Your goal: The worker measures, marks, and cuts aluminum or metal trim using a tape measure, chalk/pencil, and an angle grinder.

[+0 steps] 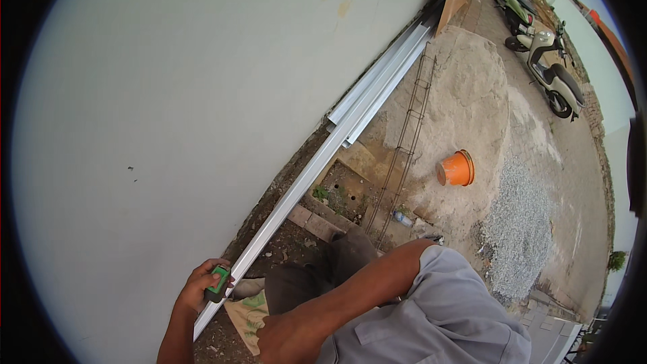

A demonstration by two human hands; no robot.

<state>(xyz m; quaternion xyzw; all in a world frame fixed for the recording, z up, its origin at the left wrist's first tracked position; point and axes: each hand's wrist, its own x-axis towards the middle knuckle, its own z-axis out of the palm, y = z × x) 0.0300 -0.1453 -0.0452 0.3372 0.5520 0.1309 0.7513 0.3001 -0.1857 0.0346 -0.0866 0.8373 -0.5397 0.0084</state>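
Note:
My left hand (201, 284) is closed around a green and black tape measure (218, 282) at the lower left. The tape measure is right by a long silvery metal channel (292, 195), which runs along the foot of the wall. My right hand (288, 337) is low in front of my body, its fingers curled; whatever they may hold is hidden. Near that hand lies a pale printed sack (247, 317). More metal channels (379, 87) lie beside the long one, toward the far end.
A pale wall (168, 128) rises on the left. To the right are a wire rebar frame (406, 141), a tipped orange bucket (456, 168), a sand heap (472, 87) and a gravel heap (517, 229). Two scooters (556, 81) (515, 3) stand at the far right.

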